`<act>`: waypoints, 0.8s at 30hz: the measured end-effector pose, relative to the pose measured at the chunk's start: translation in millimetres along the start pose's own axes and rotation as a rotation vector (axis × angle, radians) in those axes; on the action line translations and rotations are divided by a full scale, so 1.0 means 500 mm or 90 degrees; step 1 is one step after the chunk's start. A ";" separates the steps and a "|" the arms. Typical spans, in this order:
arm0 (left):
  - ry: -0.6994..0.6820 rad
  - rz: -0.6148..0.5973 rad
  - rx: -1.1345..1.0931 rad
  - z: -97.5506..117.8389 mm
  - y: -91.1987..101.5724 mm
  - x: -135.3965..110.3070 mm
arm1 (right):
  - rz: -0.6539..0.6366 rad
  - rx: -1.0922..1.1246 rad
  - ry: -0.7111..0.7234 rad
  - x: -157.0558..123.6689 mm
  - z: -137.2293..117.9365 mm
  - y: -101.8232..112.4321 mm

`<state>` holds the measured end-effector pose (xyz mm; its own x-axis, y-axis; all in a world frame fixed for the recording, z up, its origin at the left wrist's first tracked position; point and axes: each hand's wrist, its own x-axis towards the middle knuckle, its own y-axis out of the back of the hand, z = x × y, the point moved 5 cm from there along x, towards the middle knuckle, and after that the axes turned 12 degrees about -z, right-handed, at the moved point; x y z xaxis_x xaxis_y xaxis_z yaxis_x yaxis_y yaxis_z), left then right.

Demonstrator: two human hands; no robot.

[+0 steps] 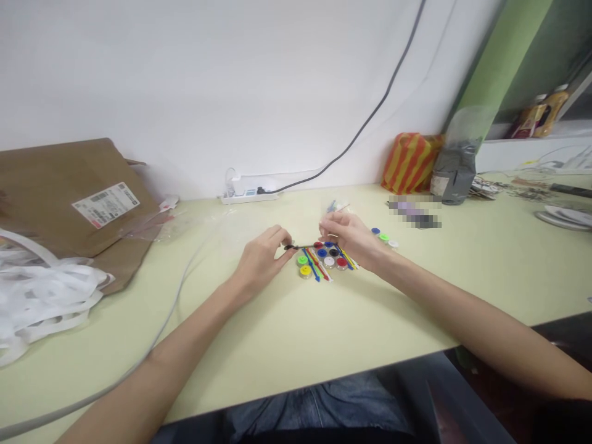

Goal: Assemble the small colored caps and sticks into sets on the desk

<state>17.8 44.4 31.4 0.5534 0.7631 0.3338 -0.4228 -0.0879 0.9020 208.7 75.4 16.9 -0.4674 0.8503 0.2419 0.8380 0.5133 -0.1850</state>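
My left hand (263, 258) is closed, with thumb and finger pinching the dark round end of a thin black stick (306, 246). The stick points right, towards my right hand (354, 239). That hand is closed in a pinch just above the far end; what its fingertips hold is too small to make out. Below the stick lie several round pieces with coloured tops, among them a yellow one (305, 271), a green one (302, 261), a white one (328, 262) and a red one (341, 263). Coloured arrow-tipped sticks (313, 269) lie between them, and more sticks (348, 258) lie under my right hand.
More round pieces (383, 237) lie beyond my right wrist. A small clear bag (341, 206) sits behind that hand. A power strip (247, 196) stands by the wall. Left are a brown package (69, 197), white strips (46, 302) and a grey cable (173, 302); right, a striped bag (409, 163).
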 end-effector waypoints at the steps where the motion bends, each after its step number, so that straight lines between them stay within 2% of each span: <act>1: 0.002 -0.006 -0.003 -0.002 -0.002 0.000 | -0.023 -0.017 -0.012 -0.002 0.002 -0.007; 6: 0.020 -0.020 -0.009 -0.010 -0.007 0.000 | -0.109 -0.145 -0.014 -0.012 0.001 -0.038; 10: 0.025 -0.018 0.005 -0.011 -0.006 -0.002 | -0.258 -0.394 0.004 -0.021 -0.003 -0.073; 13: 0.041 -0.010 0.003 -0.014 -0.006 -0.002 | -0.250 -0.610 0.061 -0.028 -0.011 -0.086; 16: 0.078 -0.018 0.003 -0.022 -0.009 -0.002 | -0.227 -0.746 0.082 -0.030 -0.013 -0.087; 19: 0.102 -0.038 0.012 -0.024 -0.013 0.000 | -0.235 -0.807 0.066 -0.028 -0.010 -0.078; 24: 0.121 -0.066 0.020 -0.018 -0.017 -0.001 | -0.267 -0.830 0.040 -0.023 -0.003 -0.064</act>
<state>14.6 50.7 21.2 0.4458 0.8762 0.1832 -0.3456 -0.0203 0.9381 187.7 48.9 21.6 -0.7653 0.6350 0.1051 0.3087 0.2188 0.9257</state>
